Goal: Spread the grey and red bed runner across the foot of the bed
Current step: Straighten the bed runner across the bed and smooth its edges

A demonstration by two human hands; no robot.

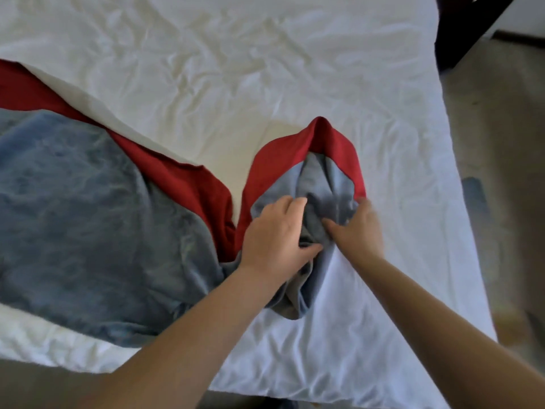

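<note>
The grey and red bed runner [88,208] lies across the near part of the white bed [221,69]. Its left stretch is laid fairly flat, grey face up with a red band along the far edge. Its right end is bunched and folded into a peak of red and grey cloth. My left hand [274,231] rests on that bunch, thumb and fingers pinching a grey fold. My right hand [356,228] grips the bunch from the right side, its fingers partly hidden in the cloth and slightly blurred.
The bed's right edge runs down the right of the view, with beige floor [501,143] beyond it. A dark piece of furniture [460,31] stands at the top right corner. The near bed edge lies below my forearms.
</note>
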